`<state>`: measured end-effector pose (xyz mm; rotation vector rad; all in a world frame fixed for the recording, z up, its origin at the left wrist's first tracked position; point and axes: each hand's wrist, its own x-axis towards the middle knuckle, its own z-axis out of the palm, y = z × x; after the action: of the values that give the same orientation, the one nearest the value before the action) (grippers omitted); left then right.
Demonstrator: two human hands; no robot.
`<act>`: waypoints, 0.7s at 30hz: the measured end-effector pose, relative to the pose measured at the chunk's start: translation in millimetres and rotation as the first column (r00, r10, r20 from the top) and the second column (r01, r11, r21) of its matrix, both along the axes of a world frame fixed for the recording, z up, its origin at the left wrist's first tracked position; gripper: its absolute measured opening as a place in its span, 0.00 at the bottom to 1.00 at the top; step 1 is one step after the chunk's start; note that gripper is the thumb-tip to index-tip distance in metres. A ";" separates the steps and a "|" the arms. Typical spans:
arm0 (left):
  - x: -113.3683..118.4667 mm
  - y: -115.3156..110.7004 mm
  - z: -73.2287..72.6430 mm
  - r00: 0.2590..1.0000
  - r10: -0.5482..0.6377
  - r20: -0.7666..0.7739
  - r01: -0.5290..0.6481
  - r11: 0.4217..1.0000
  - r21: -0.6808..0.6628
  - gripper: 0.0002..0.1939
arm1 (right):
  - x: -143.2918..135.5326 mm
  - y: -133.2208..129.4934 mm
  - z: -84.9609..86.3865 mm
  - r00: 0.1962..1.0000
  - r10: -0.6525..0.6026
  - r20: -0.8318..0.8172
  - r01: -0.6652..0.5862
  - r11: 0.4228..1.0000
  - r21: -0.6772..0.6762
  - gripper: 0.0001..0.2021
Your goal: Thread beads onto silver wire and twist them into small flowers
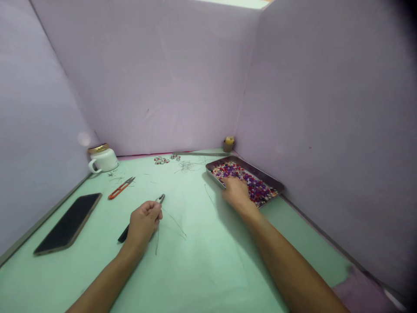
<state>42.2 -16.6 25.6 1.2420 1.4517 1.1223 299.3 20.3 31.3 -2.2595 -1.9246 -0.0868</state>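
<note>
My left hand [143,221] is closed in a pinch on a thin wire [175,221], whose ends stick out to the right and downward. Beneath that hand lie pliers; their metal jaws [160,198] and a dark handle [123,235] show on either side of it. My right hand [236,191] reaches over the near left rim of a metal tray [271,179]. Its bent fingers touch the mixed purple, red and pale beads [257,186]; whatever the fingertips hold is hidden.
Orange thread snips [120,190] and a phone [70,224] lie at left, near a lidded white mug [104,160]. Beaded wire pieces [162,160] and loose wires [186,165] lie at the back. A small yellow-topped pot [228,143] stands in the corner. Pale walls enclose the table.
</note>
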 end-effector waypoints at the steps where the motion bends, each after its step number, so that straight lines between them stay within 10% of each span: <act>1: -2.7 2.6 -2.5 1.000 0.003 -0.027 -0.003 1.000 0.015 0.10 | 0.9 1.5 -0.4 1.000 0.001 0.002 -0.001 1.000 0.014 0.14; 11: -10.9 9.3 -14.0 0.958 -0.017 -0.286 0.058 0.989 0.137 0.09 | -14.8 -3.8 0.4 0.969 0.237 -0.069 -0.204 0.926 0.318 0.11; 21: 5.7 -3.3 -14.8 0.968 -0.167 -0.188 0.175 0.984 0.029 0.09 | -40.4 -14.6 -20.1 0.982 0.170 -0.076 -0.176 0.981 -0.080 0.10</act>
<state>48.0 -19.9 10.7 1.5075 1.4294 0.9485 258.9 5.7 11.2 -2.1046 -2.1170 0.0977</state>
